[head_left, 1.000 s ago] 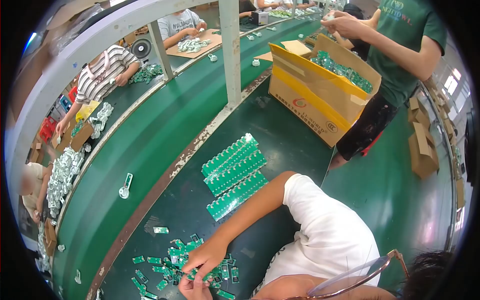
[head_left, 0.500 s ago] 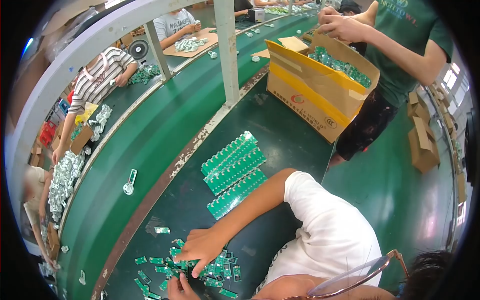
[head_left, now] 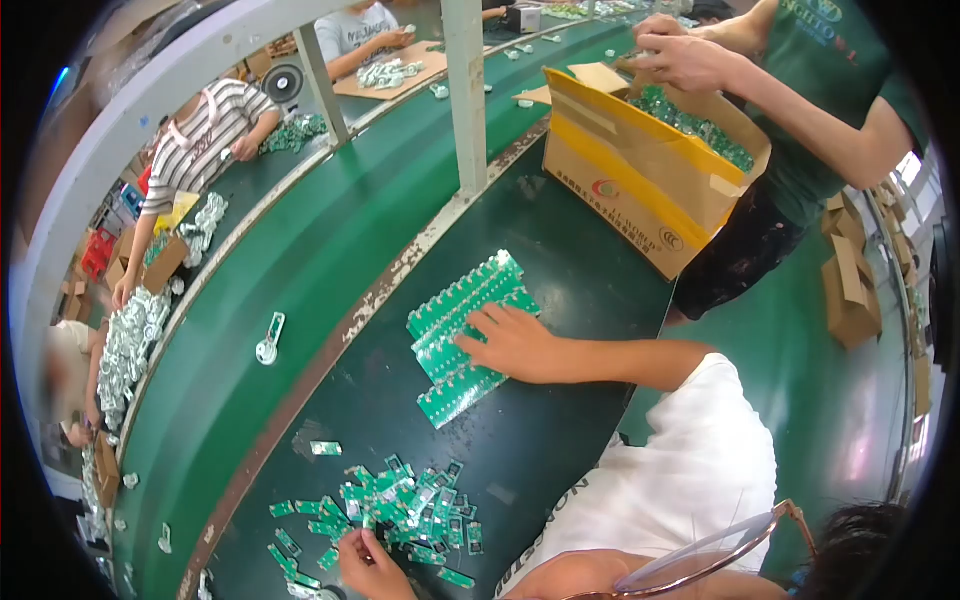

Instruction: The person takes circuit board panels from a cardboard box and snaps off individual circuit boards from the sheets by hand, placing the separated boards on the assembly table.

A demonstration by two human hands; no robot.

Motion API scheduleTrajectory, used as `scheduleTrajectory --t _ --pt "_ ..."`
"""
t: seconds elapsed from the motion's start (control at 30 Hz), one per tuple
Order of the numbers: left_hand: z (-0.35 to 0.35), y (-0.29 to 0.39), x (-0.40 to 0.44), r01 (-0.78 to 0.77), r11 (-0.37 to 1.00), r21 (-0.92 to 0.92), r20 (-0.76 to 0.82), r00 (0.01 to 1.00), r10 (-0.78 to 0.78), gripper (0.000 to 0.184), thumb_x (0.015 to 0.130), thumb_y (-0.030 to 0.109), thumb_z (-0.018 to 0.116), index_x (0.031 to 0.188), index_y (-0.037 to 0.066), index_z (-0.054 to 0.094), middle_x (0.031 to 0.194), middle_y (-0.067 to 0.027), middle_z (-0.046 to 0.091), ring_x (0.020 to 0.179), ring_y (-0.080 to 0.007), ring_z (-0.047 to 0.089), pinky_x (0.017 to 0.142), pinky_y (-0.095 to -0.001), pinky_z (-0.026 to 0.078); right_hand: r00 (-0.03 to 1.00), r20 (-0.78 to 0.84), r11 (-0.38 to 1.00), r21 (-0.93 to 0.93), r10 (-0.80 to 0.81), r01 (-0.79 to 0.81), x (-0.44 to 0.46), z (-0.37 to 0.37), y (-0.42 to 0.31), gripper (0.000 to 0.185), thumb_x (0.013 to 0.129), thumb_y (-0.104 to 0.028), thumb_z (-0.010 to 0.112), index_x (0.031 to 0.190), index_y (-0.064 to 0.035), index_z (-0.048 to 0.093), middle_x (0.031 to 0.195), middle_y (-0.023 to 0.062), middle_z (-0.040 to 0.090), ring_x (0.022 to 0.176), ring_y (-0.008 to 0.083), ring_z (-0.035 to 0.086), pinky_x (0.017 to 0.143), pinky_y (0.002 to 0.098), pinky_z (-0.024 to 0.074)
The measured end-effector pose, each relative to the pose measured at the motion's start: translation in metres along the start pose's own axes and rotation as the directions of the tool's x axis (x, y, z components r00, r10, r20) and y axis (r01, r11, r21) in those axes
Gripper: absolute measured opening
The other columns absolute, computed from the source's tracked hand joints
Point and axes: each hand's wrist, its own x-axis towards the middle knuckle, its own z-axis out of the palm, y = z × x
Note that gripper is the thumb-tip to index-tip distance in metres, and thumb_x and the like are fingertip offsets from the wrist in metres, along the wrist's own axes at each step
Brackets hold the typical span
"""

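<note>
My right hand (head_left: 512, 343) lies over the green circuit board panels (head_left: 455, 310), with its fingers apart on the middle and lower rows. The panels lie side by side on the dark table, with small pale parts along their edges. At the bottom, my left hand (head_left: 372, 567) pinches a small green circuit board (head_left: 369, 521) between thumb and fingertip. That hand is at the near edge of a loose pile of small circuit boards (head_left: 425, 505). One single board (head_left: 325, 448) lies apart, above the pile.
An open carton (head_left: 620, 190) full of green boards stands at the table's far end, beside a person in a dark green shirt (head_left: 840, 100). A green conveyor belt (head_left: 230, 400) curves past on the left, carrying a white part (head_left: 269, 340). A metal post (head_left: 466, 100) rises at the table edge.
My right hand has moved from the pile of small boards up and right onto the panels. My left hand stays by the pile. The view has shifted slightly.
</note>
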Motion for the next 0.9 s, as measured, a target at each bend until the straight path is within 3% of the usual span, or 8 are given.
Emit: scheduleTrajectory --t 0.17,0.3,0.43,0.53,0.6,0.67,0.73,0.9 --pt "-0.002 0.032 -0.004 0.0 0.999 -0.034 -0.056 0.998 -0.002 0.006 0.085 0.004 0.06 0.086 -0.002 0.059 0.072 -0.0089 0.058 0.056 -0.0172 0.052 0.048 -0.0279 0.041 0.995 -0.048 0.99 0.104 -0.09 0.095 0.005 -0.006 0.017 0.031 0.077 -0.036 0.063 0.098 -0.0141 0.058 0.097 0.0083 0.052 0.093 0.0255 0.051 0.073 0.0367 0.0448" --pt "-0.001 0.033 -0.004 -0.025 0.999 -0.028 -0.088 0.996 0.022 0.004 0.083 0.003 0.061 0.084 0.0 0.059 0.071 -0.0077 0.058 0.055 -0.0165 0.051 0.046 -0.0283 0.036 0.918 -0.319 0.971 -0.089 -0.237 0.22 0.006 -0.01 0.032 0.014 0.075 -0.015 0.064 0.086 -0.0074 0.06 0.085 0.0043 0.06 0.079 0.0203 0.058 0.069 0.0336 0.0447" --pt "-0.003 0.038 -0.004 -0.003 0.991 -0.136 -0.094 0.996 -0.01 0.004 0.082 0.002 0.061 0.086 0.0 0.06 0.075 -0.0066 0.06 0.057 -0.0139 0.053 0.049 -0.0249 0.039 0.815 -0.542 0.963 0.035 -0.206 0.267 0.019 -0.017 0.041 0.006 0.079 -0.005 0.059 0.084 -0.0027 0.057 0.069 0.0086 0.057 0.057 0.0245 0.057 0.05 0.0342 0.0449" --pt "-0.006 0.04 -0.007 0.231 0.833 -0.503 0.082 0.972 -0.219 0.038 0.081 0.005 0.064 0.116 0.0 0.05 0.095 -0.0097 0.061 0.079 -0.0164 0.061 0.067 -0.0253 0.05 0.915 -0.354 0.827 0.56 0.194 0.041 0.048 -0.057 -0.004 0.012 0.09 -0.01 0.053 0.088 0.0017 0.053 0.065 0.0132 0.051 0.055 0.0283 0.055 0.05 0.0357 0.0423" --pt "-0.01 0.069 0.003 0.175 0.662 -0.728 0.138 0.985 -0.108 0.062 0.081 0.007 0.065 0.134 0.004 0.032 0.116 -0.0147 0.054 0.096 -0.0239 0.06 0.075 -0.0294 0.05 1.0 -0.016 0.592 0.806 0.013 0.005 0.08 -0.074 -0.045 0.015 0.091 -0.014 0.052 0.087 0.0004 0.054 0.067 0.0142 0.055 0.059 0.0328 0.056 0.053 0.0378 0.0428" --pt "-0.008 0.066 0.01 0.219 0.383 -0.898 0.239 0.971 0.007 0.077 0.08 0.006 0.066 0.14 0.006 0.019 0.129 -0.0161 0.044 0.108 -0.0311 0.056 0.08 -0.035 0.051 0.932 -0.042 0.469 0.856 -0.36 0.22 0.103 -0.061 -0.092 0.014 0.092 -0.014 0.052 0.089 -0.0011 0.056 0.071 0.0141 0.055 0.062 0.0307 0.055 0.057 0.0348 0.0432" --pt "-0.012 0.066 0.018 0.409 0.032 -0.912 0.41 0.912 0.006 0.073 0.08 0.006 0.065 0.138 0.004 0.022 0.13 -0.0159 0.041 0.109 -0.0337 0.056 0.08 -0.0389 0.054 0.84 -0.144 0.384 0.84 -0.523 0.383 0.12 -0.037 -0.139 0.017 0.09 -0.017 0.055 0.088 -0.0003 0.057 0.073 0.015 0.058 0.066 0.0326 0.057 0.059 0.0375 0.0447" --pt "-0.014 0.033 0.018 0.197 0.025 -0.98 0.166 0.883 -0.439 0.022 0.088 0.004 0.057 0.101 -0.001 0.041 0.079 -0.0146 0.063 0.071 -0.0289 0.068 0.058 -0.0303 0.059 0.927 0.0 0.486 0.851 -0.376 0.197 0.127 -0.027 -0.153 0.028 0.088 -0.022 0.059 0.105 -0.0001 0.056 0.09 0.0131 0.062 0.075 0.0218 0.062 0.066 0.0339 0.0488"
